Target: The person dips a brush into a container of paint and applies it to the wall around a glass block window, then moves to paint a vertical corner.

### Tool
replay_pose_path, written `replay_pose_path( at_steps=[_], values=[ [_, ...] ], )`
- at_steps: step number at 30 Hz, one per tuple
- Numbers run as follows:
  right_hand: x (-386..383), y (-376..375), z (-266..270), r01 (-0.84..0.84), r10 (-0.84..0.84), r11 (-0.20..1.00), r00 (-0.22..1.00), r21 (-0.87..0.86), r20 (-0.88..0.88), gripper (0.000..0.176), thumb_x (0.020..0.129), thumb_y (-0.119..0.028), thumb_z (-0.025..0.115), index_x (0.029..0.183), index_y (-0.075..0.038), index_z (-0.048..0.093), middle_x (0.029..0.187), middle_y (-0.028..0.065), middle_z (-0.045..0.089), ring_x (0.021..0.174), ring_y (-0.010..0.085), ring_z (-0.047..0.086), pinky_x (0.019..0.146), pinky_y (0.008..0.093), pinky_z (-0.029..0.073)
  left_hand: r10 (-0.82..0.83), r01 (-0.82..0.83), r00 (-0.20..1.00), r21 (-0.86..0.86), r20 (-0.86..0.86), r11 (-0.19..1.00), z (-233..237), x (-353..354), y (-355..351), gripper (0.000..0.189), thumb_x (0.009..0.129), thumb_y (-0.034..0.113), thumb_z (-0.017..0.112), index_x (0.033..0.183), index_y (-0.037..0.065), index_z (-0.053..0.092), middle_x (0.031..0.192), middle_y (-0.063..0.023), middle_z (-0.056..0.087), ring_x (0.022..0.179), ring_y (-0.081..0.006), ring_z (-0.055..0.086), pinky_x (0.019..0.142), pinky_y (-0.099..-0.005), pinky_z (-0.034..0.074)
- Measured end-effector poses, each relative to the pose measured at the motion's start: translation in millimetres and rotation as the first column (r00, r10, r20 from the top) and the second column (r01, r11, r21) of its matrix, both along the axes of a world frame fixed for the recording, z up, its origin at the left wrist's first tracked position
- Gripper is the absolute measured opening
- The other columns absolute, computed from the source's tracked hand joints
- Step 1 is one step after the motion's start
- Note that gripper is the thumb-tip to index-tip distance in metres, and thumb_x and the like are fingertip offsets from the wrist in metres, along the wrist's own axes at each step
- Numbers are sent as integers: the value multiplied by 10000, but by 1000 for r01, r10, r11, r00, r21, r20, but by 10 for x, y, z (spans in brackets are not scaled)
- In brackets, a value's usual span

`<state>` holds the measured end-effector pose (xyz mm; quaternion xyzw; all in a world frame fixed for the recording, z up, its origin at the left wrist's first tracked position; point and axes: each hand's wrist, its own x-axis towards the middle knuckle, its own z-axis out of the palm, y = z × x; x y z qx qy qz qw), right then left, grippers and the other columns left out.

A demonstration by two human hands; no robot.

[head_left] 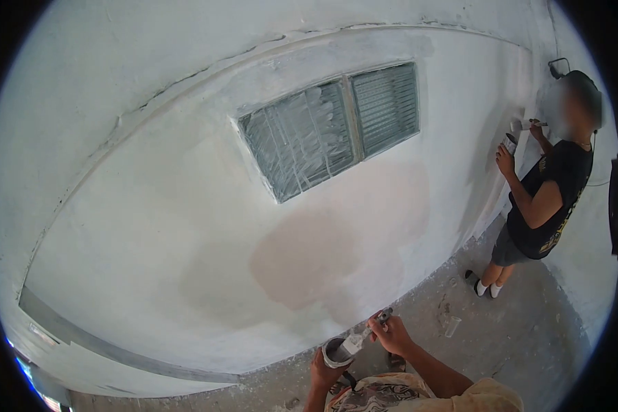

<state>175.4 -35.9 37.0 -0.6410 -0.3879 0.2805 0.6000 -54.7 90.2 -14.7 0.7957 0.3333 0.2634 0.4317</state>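
My left hand [325, 373] is wrapped round a small round paint pot [336, 361] in front of my body. The pot's rim is smeared with white, and the inside looks grey. In my right hand [390, 336] is a paintbrush [356, 342], gripped by its handle. Its whitish bristles point down into the pot's mouth; whether they touch the pot cannot be told. Beyond both hands stands the white wall [206, 302], with a pinkish patch [316, 254] below the window.
A louvred window [302, 141] with white smears is set in the wall. At the right, a person [556, 185] holds a brush [525, 125] and a container [509, 143] near the corner. A clear plastic cup [452, 327] lies on the grey floor [529, 323].
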Motion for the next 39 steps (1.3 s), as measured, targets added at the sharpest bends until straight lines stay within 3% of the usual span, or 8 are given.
replay_pose_path(
  at_steps=[5,7,9,22,28,30,37,39],
  values=[
    [-4,11,-52,37,-36,998,999,43,-25,404,1177,-384,619,1056,-12,719,739,47,729,681,137,741,621,344,562,40,-39,999,-50,14,998,122,29,-39,775,728,293,1074,1379,58,724,1288,-143,797,1187,-295,789,1022,-453,634],
    [-4,25,-60,9,-9,1000,1000,7,-2,402,1176,-385,621,1058,-13,720,743,48,734,678,134,738,621,339,560,10,-14,996,-43,-91,999,140,39,-34,760,736,315,1067,1371,63,734,1269,-145,797,1176,-311,791,1012,-460,634],
    [-33,31,-122,94,-92,993,995,68,-30,391,1182,-374,614,1066,-16,720,751,52,736,679,133,739,618,334,559,10,-11,997,-18,-71,1000,140,41,-30,755,738,319,1064,1370,66,738,1269,-146,795,1179,-317,789,1014,-462,632],
    [-2,11,-233,103,-100,994,993,46,-59,383,1184,-366,614,1075,-13,714,737,56,727,685,145,746,627,338,574,-37,36,999,-12,-39,999,59,13,15,762,738,330,1066,1376,69,739,1300,-155,770,1201,-315,775,1032,-476,622],
    [2,20,-158,68,-63,994,996,82,-68,393,1176,-364,635,1083,9,717,742,50,730,708,157,761,665,341,605,11,-14,999,-63,-43,998,155,23,-6,786,726,302,1075,1386,60,724,1282,-164,787,1200,-323,785,1017,-473,631],
    [27,-9,-172,-10,12,999,998,36,-54,404,1176,-370,645,1109,27,690,863,72,712,754,177,773,669,369,618,13,-16,998,-52,-56,999,81,25,12,785,723,296,1077,1384,61,725,1278,-163,792,1199,-325,787,1014,-472,633],
    [11,-34,-225,12,-11,999,1000,33,-28,413,1176,-375,643,1098,26,703,827,63,693,739,164,769,657,370,612,19,-25,995,-60,-98,998,49,12,-11,776,727,291,1076,1378,55,726,1284,-155,795,1201,-319,787,1014,-471,634],
    [-20,-23,-246,56,-48,997,989,55,-138,433,1182,-389,627,1090,26,707,822,64,689,717,164,758,643,375,605,-11,8,997,-36,-75,999,17,6,14,778,730,291,1074,1382,52,723,1284,-156,794,1201,-319,786,1014,-470,634]
  ],
)
